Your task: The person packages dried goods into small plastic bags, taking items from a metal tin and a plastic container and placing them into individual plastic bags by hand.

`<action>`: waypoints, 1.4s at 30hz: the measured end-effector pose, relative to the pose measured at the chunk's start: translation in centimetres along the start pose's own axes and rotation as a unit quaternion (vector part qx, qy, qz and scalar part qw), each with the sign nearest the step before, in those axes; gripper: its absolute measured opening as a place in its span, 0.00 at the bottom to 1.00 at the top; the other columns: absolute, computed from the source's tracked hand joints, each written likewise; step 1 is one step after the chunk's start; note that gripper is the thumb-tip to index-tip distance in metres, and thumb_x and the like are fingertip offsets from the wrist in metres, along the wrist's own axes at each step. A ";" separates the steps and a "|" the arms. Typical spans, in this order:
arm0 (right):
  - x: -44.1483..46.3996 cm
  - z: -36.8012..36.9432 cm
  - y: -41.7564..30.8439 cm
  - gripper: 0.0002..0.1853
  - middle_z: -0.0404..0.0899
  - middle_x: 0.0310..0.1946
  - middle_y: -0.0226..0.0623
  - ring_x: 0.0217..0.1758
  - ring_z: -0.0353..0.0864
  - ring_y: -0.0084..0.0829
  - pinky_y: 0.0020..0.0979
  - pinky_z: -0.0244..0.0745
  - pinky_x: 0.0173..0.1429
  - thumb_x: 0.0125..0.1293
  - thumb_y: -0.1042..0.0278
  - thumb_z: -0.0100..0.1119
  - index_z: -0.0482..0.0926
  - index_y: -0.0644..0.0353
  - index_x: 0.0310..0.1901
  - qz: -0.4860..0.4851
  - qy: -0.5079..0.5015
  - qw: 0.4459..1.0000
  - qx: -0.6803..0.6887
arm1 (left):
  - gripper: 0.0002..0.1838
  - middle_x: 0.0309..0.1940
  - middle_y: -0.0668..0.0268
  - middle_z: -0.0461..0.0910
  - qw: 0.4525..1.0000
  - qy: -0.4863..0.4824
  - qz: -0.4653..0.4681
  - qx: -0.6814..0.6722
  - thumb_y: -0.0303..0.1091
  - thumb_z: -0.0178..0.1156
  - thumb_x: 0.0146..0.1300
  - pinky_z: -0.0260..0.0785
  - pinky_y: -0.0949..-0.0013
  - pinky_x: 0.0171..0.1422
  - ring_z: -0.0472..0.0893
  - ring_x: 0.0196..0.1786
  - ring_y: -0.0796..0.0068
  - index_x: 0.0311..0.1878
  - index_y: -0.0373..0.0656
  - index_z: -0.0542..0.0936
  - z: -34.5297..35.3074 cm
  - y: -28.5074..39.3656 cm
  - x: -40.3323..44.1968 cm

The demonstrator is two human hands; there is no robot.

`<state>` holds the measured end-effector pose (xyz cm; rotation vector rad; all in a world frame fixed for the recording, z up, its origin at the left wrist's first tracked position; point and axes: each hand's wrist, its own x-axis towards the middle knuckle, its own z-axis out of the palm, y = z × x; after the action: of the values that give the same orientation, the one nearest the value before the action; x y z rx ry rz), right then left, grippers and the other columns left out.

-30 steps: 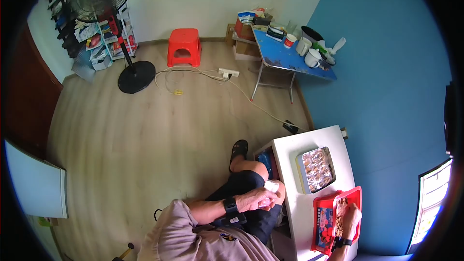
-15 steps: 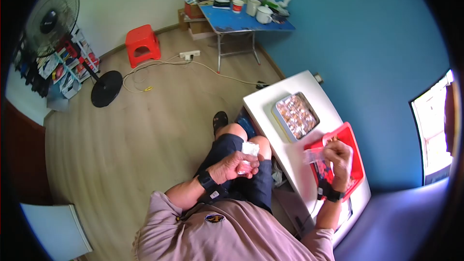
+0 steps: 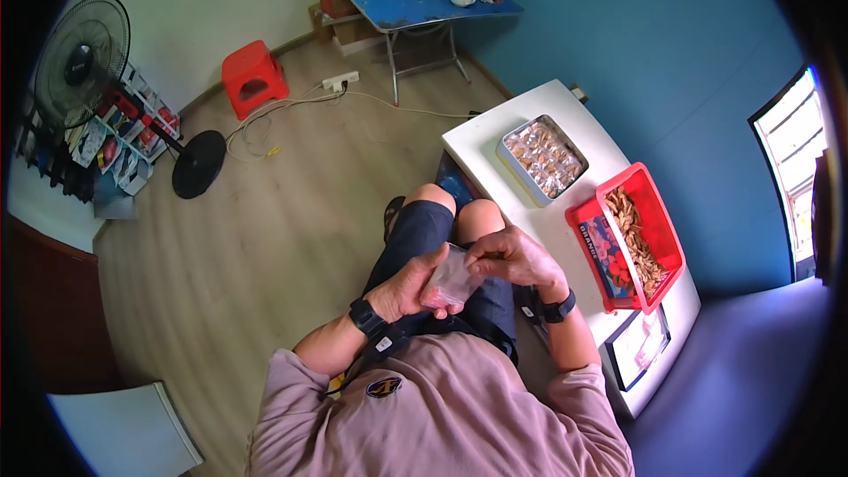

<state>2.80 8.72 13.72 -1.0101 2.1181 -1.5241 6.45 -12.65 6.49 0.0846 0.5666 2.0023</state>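
Since half a second ago, the right hand (image 3: 519,258) has moved from the red box (image 3: 658,216) to the clear bag (image 3: 454,279), which lies toward 2 o'clock from the left hand (image 3: 406,288) gripping it. Right fingers (image 3: 486,256) bunch at its edge; whether they pinch, I cannot tell. Soft, steady left grip should keep the bag uncrumpled.
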 end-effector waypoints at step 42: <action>2.5 -15.4 12.4 0.09 0.82 0.31 0.47 0.36 0.83 0.47 0.41 0.76 0.41 0.57 0.67 0.61 0.83 0.60 0.38 0.285 0.288 0.837 -0.367 | 0.10 0.29 0.63 0.76 0.995 0.010 -0.092 -0.048 0.34 0.65 0.52 0.75 0.71 0.31 0.80 0.36 0.70 0.34 0.41 0.77 -6.8 1.5 8.2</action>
<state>-13.08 19.52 8.20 0.0211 3.1531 -0.7446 -0.74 -8.65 -0.37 -0.0453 0.4725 1.8483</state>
